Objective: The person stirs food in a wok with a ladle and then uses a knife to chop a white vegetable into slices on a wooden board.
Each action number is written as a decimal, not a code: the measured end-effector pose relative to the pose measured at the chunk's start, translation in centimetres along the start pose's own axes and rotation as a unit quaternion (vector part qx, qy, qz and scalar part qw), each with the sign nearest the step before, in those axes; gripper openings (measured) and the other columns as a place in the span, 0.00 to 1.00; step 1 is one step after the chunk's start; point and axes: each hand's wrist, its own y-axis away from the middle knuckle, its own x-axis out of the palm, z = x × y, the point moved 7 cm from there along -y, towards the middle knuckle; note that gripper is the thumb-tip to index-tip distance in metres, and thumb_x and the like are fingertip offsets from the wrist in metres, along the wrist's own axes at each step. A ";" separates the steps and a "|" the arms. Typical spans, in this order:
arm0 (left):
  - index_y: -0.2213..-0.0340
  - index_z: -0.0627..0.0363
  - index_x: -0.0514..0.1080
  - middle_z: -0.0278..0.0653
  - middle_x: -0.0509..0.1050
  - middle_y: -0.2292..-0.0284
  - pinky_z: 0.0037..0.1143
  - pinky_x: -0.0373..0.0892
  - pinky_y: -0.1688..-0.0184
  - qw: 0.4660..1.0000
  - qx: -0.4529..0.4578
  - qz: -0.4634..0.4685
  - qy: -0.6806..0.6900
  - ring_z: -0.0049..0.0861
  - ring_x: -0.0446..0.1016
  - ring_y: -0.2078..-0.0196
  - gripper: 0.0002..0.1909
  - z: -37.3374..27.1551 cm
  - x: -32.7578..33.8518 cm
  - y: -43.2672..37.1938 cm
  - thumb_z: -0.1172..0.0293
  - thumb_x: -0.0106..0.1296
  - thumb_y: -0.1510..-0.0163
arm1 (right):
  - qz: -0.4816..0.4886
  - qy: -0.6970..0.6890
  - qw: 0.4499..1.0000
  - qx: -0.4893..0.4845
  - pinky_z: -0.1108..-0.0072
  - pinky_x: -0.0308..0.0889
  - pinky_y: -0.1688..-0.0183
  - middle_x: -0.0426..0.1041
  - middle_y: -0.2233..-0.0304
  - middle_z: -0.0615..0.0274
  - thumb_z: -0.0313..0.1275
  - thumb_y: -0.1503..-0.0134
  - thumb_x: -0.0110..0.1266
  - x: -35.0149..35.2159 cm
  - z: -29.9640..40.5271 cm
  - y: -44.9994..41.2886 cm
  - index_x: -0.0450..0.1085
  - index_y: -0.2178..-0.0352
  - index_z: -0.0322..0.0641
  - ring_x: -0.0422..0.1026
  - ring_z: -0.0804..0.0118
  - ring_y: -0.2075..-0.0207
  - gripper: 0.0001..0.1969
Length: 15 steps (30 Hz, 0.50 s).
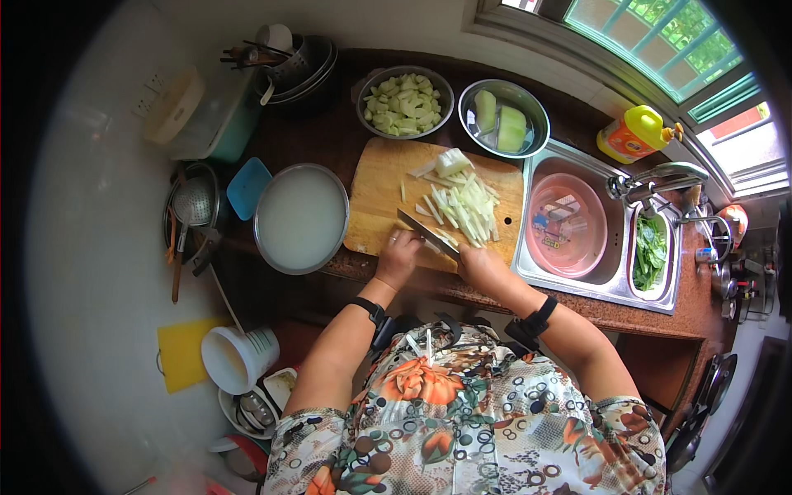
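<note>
My right hand (481,265) is closed round the handle of a kitchen knife (427,234), whose blade lies slantwise over the front of a wooden cutting board (374,185). Just left of the blade, my left hand (399,250) rests at the board's front edge with fingers bent; pale pieces show by the blade, and whether the fingers grip any is hidden. Pale green vegetable strips (461,207) are heaped on the board's right half. Behind them sits a larger pale chunk (451,162).
A bowl of cloudy liquid (301,218) stands left of the board. Behind are a bowl of cut green pieces (405,105) and a metal bowl with green chunks (504,117). The sink at right holds a pink basin (566,224) and a container of leafy greens (649,253).
</note>
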 end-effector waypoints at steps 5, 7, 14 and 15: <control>0.72 0.57 0.73 0.38 0.72 0.69 0.29 0.69 0.62 0.999 0.000 0.033 -0.012 0.37 0.71 0.64 0.07 0.0 0.0 -0.2 0.80 0.51 0.57 | -0.007 -0.025 0.999 -0.019 0.60 0.67 0.69 0.71 0.78 0.40 0.29 0.51 0.47 1.1 0.2 -2.5 0.67 0.74 0.33 0.71 0.40 0.71 0.08; 0.72 0.57 0.73 0.39 0.72 0.68 0.29 0.68 0.62 1.000 0.001 0.027 0.010 0.37 0.71 0.64 0.07 0.0 -0.2 -0.4 0.80 0.52 0.57 | -0.023 -0.063 0.998 0.011 0.59 0.66 0.68 0.71 0.77 0.40 0.30 0.51 0.48 0.6 0.6 -3.9 0.67 0.74 0.33 0.70 0.39 0.71 0.08; 0.72 0.58 0.73 0.41 0.72 0.67 0.29 0.68 0.61 0.996 -0.062 -0.036 0.044 0.38 0.71 0.64 0.06 0.7 -0.6 0.5 0.78 0.54 0.56 | -0.028 -0.058 0.998 -0.006 0.59 0.66 0.68 0.70 0.78 0.40 0.31 0.51 0.49 -0.4 -0.6 -2.0 0.67 0.74 0.33 0.70 0.40 0.72 0.09; 0.72 0.58 0.73 0.41 0.72 0.67 0.29 0.68 0.61 0.996 -0.063 -0.037 0.046 0.38 0.71 0.64 0.06 0.9 -0.6 0.5 0.78 0.54 0.56 | -0.027 -0.056 0.998 -0.005 0.59 0.66 0.68 0.70 0.78 0.40 0.31 0.51 0.49 -0.6 -0.5 -1.7 0.67 0.74 0.33 0.70 0.40 0.72 0.09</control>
